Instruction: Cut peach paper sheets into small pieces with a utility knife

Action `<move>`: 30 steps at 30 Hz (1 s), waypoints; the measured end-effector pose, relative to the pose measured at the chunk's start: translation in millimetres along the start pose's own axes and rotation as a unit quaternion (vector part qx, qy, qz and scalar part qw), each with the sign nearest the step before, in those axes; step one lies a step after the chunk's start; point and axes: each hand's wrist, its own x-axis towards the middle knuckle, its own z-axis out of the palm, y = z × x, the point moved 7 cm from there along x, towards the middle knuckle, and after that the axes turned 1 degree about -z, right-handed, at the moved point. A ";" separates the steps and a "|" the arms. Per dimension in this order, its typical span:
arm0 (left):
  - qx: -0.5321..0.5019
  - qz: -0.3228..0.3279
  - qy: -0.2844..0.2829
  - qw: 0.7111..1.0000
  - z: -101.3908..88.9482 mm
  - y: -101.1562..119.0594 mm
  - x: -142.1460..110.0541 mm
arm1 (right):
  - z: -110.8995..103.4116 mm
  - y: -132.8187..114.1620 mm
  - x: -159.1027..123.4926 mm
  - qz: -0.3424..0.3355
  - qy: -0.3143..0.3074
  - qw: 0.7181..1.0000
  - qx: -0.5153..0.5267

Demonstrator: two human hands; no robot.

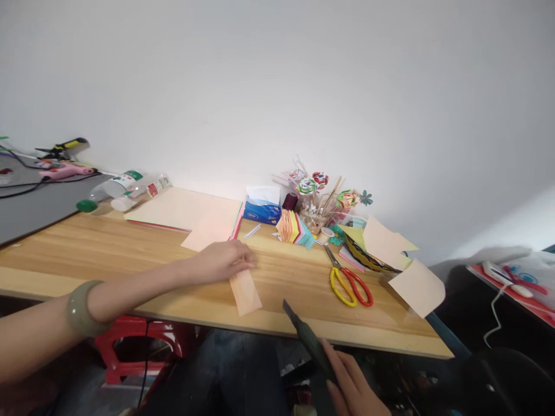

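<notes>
Over the middle of the wooden table, my left hand is closed with its fingers at the upper end of a small pale orange paper strip, which hangs or lies toward the front edge. The hand is slightly blurred. Low in the view, my right hand grips a dark green utility knife, its blade out and pointing up and left, apart from the paper. Just behind the left hand lies a loose pale paper sheet. Red-and-yellow-handled scissors rest to the right.
Against the wall stand a paper stack, a tissue pack, folded coloured papers and a jar with paper flowers. Plastic bottles lie at left. Paper offcuts overhang the right edge. A red stool sits below.
</notes>
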 end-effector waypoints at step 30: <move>-0.442 -0.088 0.175 0.875 37.3 -28.9 -1.0 | 31.4 -61.6 146.8 0.021 0.097 0.966 0.240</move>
